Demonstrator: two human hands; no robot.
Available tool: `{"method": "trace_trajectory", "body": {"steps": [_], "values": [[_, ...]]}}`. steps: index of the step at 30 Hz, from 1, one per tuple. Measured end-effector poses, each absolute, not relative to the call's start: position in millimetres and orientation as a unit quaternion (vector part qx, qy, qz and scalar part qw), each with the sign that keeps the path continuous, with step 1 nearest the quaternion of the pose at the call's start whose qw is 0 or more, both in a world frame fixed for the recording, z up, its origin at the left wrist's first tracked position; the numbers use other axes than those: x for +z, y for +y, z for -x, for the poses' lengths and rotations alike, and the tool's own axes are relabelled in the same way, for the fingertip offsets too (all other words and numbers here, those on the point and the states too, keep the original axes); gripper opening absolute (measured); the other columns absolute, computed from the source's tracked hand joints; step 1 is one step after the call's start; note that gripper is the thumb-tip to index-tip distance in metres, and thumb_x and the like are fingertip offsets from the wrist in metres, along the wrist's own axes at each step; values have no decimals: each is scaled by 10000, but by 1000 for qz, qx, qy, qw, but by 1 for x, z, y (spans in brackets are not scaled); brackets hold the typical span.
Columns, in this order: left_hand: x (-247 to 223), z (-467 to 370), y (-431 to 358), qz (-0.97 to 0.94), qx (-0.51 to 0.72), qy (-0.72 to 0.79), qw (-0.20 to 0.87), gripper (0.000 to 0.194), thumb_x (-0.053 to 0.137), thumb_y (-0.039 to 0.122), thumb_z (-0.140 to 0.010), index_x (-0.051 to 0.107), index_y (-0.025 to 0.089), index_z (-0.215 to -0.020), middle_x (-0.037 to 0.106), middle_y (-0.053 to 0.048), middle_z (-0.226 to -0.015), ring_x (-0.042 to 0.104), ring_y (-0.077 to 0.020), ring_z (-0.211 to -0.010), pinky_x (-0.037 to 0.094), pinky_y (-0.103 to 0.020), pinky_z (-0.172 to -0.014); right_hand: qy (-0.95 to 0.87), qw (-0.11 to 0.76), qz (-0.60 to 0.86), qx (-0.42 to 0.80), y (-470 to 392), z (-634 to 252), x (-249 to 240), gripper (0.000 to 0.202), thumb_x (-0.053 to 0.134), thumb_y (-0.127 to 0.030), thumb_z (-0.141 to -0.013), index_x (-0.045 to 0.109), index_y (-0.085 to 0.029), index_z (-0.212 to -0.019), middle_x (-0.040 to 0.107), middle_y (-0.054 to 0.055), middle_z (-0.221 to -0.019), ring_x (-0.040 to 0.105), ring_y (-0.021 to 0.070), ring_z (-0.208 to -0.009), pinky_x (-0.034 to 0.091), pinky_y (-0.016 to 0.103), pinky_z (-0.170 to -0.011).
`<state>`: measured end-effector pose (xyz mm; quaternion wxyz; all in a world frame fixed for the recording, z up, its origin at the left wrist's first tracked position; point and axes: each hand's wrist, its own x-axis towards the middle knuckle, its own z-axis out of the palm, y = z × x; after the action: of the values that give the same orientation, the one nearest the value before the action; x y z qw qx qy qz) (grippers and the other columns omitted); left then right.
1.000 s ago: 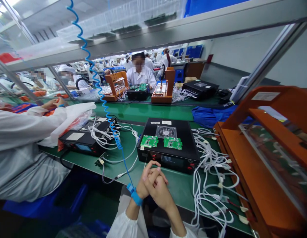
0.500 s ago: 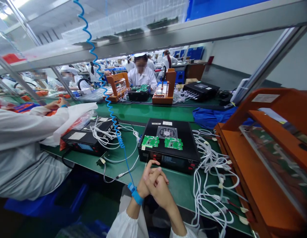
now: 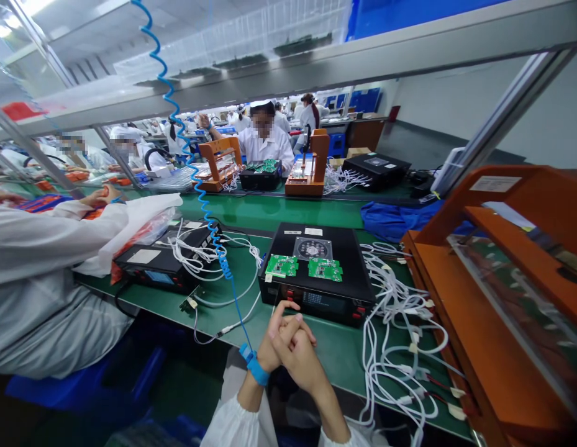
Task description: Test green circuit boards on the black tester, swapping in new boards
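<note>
My left hand (image 3: pixel 268 349) and my right hand (image 3: pixel 301 363) are clasped together, fingers interlaced, at the front edge of the bench. No object shows in either one. A blue wrist strap (image 3: pixel 254 365) circles my left wrist, joined to a coiled blue cord (image 3: pixel 202 192). Just beyond my fingers sits a black box (image 3: pixel 348 248) with a display and red switches on its front. Two green circuit boards lie flat on its top, a left board (image 3: pixel 282 266) and a right board (image 3: pixel 325 269), apart from each other.
White cables (image 3: pixel 395 316) spill along the right, beside an orange fixture (image 3: pixel 437 279). To the left, another black device (image 3: pixel 151 257) carries tangled white leads, near a small board (image 3: pixel 191 302) on a cable. A neighbour's sleeve (image 3: pixel 50 242) reaches in. Across the bench sits a co-worker (image 3: pixel 267 146).
My clasped hands stay in place, and the boards and box have not moved. Across the bench, the co-worker's raised hand has gone higher.
</note>
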<state>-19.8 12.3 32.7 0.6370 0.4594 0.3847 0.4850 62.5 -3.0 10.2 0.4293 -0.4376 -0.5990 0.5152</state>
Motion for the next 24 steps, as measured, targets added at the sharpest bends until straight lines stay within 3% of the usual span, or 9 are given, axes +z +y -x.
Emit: {"method": "trace_trajectory", "body": {"steps": [9,24], "values": [[27,21,13,-470,484,377,634,284,586,449,-920,430,252,-1051,724,-29,-695,729,-254,-697,499,-304,-515,-601,437,425,516,-3,-62,14,353,646,-484,-864,649,-132,-837,632,57,-777,612,183,-713,478,261,-632],[26,20,14,-468,494,378,628,379,610,490,-901,412,211,-1062,758,-67,-717,742,-241,-677,470,-236,-478,-605,430,440,505,-3,-62,10,401,613,-510,-888,679,-117,-935,682,86,-827,650,206,-759,513,279,-670]]}}
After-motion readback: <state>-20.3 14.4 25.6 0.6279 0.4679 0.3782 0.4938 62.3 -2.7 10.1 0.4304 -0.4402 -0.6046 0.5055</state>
